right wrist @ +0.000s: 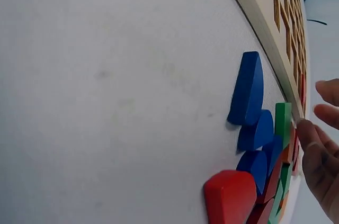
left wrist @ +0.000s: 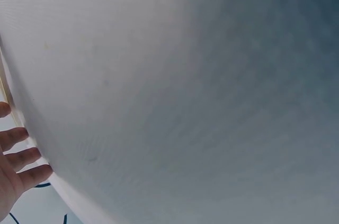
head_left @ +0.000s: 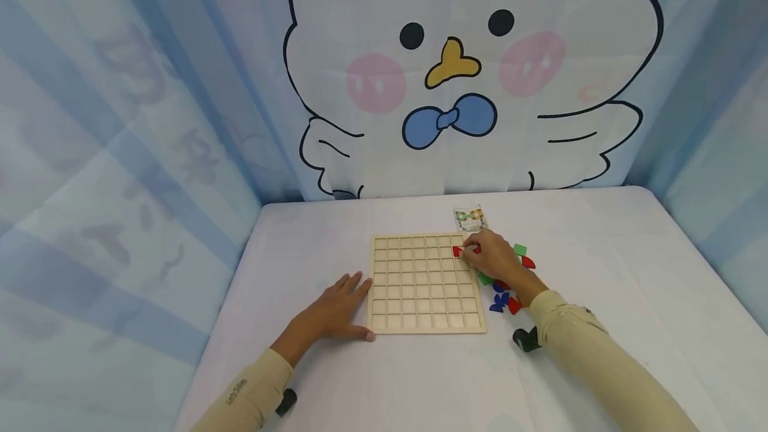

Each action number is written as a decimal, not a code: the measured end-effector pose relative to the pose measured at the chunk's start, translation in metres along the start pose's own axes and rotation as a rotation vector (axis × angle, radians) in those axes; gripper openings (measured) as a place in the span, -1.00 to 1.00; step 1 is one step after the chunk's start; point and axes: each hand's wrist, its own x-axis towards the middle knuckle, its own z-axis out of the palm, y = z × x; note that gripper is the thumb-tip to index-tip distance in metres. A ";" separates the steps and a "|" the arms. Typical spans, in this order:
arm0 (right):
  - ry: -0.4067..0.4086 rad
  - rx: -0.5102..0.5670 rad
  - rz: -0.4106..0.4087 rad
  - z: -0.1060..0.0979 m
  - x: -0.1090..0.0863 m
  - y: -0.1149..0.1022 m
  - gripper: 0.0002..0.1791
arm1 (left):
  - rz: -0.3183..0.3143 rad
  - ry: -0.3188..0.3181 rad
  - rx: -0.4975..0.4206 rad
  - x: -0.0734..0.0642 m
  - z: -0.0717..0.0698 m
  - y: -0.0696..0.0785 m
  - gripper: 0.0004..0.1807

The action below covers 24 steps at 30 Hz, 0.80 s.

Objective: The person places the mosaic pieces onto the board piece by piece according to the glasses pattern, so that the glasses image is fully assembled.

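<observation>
A pale wooden grid board (head_left: pixel 427 285) lies on the white table between the two hands. My left hand (head_left: pixel 338 309) rests at its left edge with spread fingers; in the left wrist view, the fingers (left wrist: pixel 24 158) show at the lower left. The right hand (head_left: pixel 495 260) is over the upper right corner, fingertips close to a red piece (head_left: pixel 457 251) on the grid. In the right wrist view, a gap shows between the right hand's fingers (right wrist: pixel 326 92). Blue pieces (right wrist: pixel 249 89), a red piece (right wrist: pixel 230 197) and several green ones lie beside the board, partly hidden by the right hand.
A small printed pattern card (head_left: pixel 470 219) lies behind the board's far right corner. Dark wrist-worn devices (head_left: pixel 527 339) show at both sleeves. A cartoon-printed curtain (head_left: pixel 447 165) hangs behind the table, with blue curtains at the sides.
</observation>
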 end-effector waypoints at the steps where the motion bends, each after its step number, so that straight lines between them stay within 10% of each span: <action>1: 0.009 0.000 -0.010 -0.001 -0.001 0.001 -0.67 | -0.003 -0.003 0.002 0.000 0.000 -0.001 0.23; 24: -0.028 0.090 0.098 -0.042 -0.021 0.047 -0.56 | -0.008 -0.034 -0.013 0.003 -0.001 -0.004 0.24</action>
